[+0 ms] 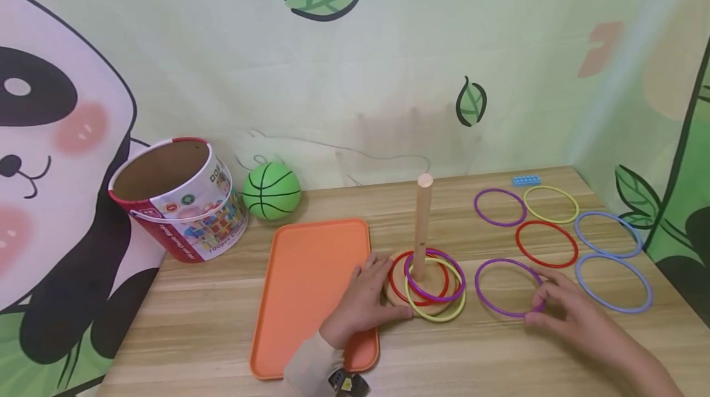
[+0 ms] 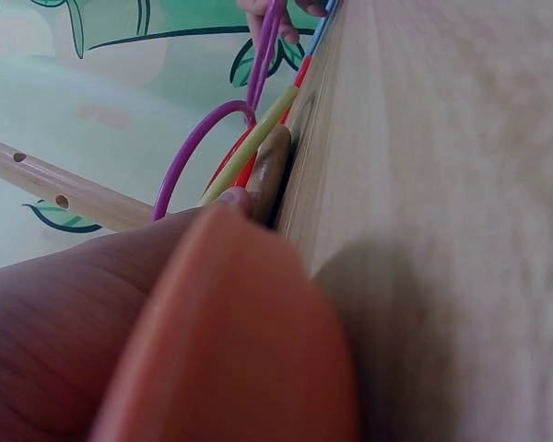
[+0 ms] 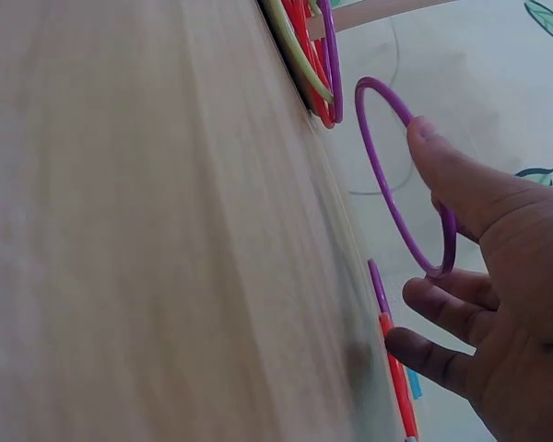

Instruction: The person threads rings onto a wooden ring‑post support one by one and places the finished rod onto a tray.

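Observation:
My right hand (image 1: 571,314) pinches a purple ring (image 3: 380,175) at its right side, between thumb and fingers. In the right wrist view the ring is tilted up off the wooden table. A wooden peg (image 1: 423,224) stands upright on a round wooden base (image 2: 272,170). Around the peg's foot lie red rings, a purple ring (image 1: 459,269) and a yellow ring (image 1: 438,319), overlapping unevenly. At the left of the base rests my left hand (image 1: 360,301), fingers extended and thumb at the front edge. Its wrist crosses the orange tray (image 1: 310,286).
On the right lie a purple ring (image 1: 500,189), a yellow ring (image 1: 554,187), a red ring (image 1: 546,222) and two blue rings (image 1: 610,214). A blue toy brick (image 1: 526,180) sits behind them. A bucket (image 1: 188,212) and green ball (image 1: 272,190) stand at back left.

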### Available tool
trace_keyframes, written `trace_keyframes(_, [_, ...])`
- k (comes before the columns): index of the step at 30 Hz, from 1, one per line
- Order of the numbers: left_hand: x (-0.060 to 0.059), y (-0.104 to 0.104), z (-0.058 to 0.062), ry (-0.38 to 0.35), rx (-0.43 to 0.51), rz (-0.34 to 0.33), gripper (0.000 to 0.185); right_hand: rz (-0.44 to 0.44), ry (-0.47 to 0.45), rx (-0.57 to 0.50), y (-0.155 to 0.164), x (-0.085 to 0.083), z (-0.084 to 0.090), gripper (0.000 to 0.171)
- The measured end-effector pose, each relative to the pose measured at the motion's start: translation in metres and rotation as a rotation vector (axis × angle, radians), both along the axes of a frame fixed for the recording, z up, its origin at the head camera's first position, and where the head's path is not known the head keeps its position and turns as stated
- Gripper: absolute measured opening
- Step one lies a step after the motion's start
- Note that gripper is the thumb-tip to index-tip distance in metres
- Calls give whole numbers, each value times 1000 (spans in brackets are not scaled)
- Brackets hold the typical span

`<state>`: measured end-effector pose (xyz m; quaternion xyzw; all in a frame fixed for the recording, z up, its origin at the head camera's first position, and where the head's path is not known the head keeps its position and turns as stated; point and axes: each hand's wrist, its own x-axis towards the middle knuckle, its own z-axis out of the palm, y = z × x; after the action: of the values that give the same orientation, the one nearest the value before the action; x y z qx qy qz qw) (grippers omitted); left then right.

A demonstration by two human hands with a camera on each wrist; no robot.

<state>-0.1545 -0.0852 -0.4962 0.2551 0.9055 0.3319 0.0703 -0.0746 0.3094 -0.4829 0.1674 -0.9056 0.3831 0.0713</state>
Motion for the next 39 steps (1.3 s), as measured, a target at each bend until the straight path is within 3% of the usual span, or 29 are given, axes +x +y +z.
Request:
trace_keyframes(7, [0,0,0,-6,-2,2,106,0,8,3,2,-6,5,31])
trace_keyframes(18, [-1,-1,0,-1,-10,0,106,41,99,-68,6,-18,20,39])
trace_keyframes(28, [-2,0,0,1,-23,-1,106,52,148,-38,6,-27,40,41])
trace_keyframes(39, [-1,0,-1,-4,-17,1,107,92,262,4,3,-36,51,47])
